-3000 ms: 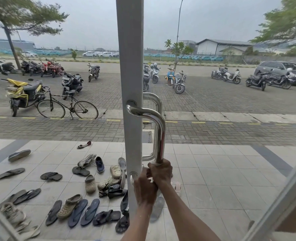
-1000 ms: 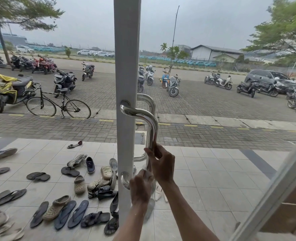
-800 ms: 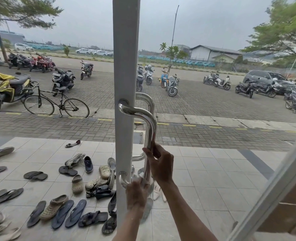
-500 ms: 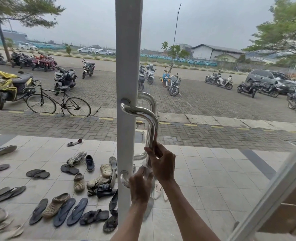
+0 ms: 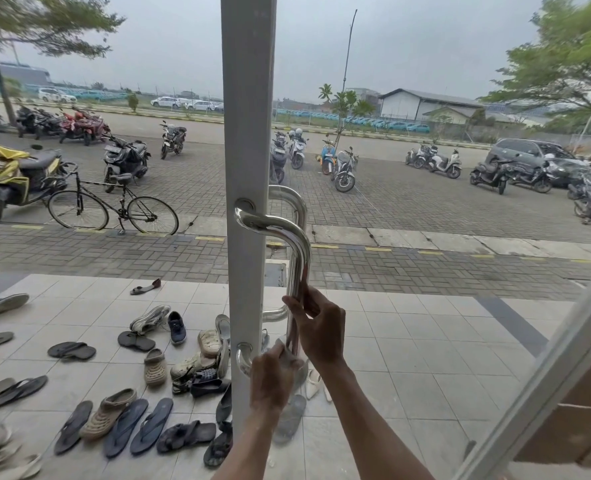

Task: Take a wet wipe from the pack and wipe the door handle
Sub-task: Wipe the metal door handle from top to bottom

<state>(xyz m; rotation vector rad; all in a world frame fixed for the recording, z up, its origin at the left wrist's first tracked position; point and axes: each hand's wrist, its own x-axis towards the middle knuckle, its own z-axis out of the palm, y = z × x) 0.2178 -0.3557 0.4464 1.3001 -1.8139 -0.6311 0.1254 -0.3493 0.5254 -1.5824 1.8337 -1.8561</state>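
A polished steel door handle curves out of the white door frame and runs down as a vertical bar. My right hand grips that bar at its lower part, fingers wrapped around it. Just below, my left hand is closed on a crumpled white wet wipe and presses it against the bottom bend of the handle. The wipe pack is not in view. A second handle shows behind the glass.
Through the glass, several sandals and shoes lie on the tiled porch. A bicycle and motorbikes stand on the paving beyond. Another white frame slants across the lower right.
My left hand with the wipe has worked around the bottom bend of the handle, dropping and coming back up. My right hand stays gripped on the bar slightly higher than three seconds ago.
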